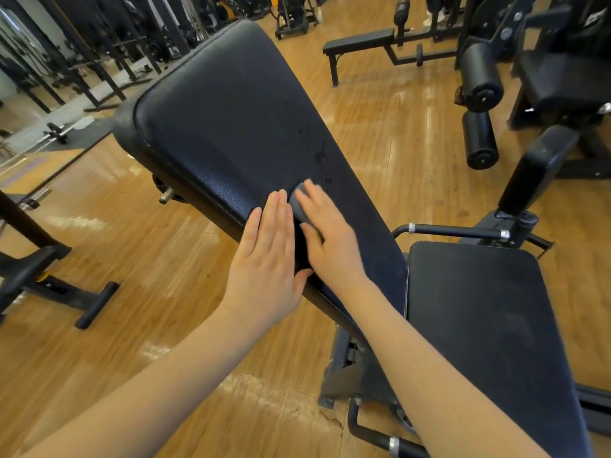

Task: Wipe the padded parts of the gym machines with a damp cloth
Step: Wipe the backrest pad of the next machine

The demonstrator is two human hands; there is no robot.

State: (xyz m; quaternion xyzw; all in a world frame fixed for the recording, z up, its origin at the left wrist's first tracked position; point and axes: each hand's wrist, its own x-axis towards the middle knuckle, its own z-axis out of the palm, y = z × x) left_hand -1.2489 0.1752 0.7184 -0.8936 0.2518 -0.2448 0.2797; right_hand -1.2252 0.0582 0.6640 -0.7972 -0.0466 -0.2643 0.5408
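At the left of the frame a barbell (58,133) is lying on a dark mat. Left of centre, the left hand (264,259) is lying flat, fingers straight, on the lower edge of the long back pad (231,110), holding nothing. Just right of it, the right hand (325,236) is pressing a small grey cloth (297,206) against the pad with extended fingers. At the lower right, the seat pad (489,325) is sitting beside the back pad.
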